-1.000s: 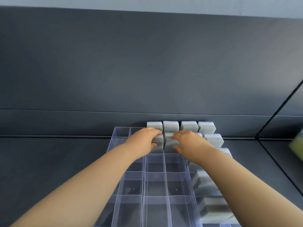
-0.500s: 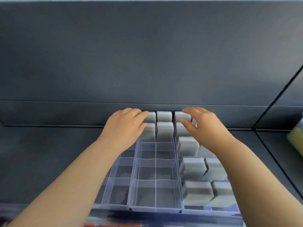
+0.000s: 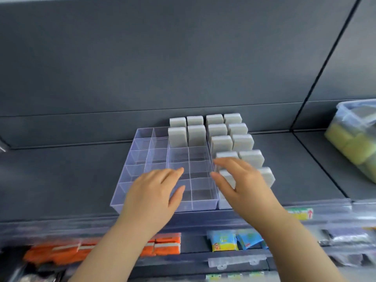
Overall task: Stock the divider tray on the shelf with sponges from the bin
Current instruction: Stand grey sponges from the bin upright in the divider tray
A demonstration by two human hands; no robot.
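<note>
Dark grey matte back panel (image 3: 183, 58) fills the top half, w/ a horizontal seam (image 3: 81, 114) low down, just above the shelf (image 3: 61, 169), which is also dark grey & flat. At right a black vertical joint (image 3: 333, 47) splits this bay from the next bay's panel (image 3: 364, 58), same colour. Along the shelf front edge runs a clear price rail (image 3: 61, 224), blurred, w/ a yellow-green label (image 3: 299, 213) bearing a red arrow towards the right. Lower level, all blurry: orange packs (image 3: 166, 245) at left, blue-yellow packs (image 3: 223, 241) centre, dark packs (image 3: 345, 237) right. Light soft & even, faint sheen on the panel.
</note>
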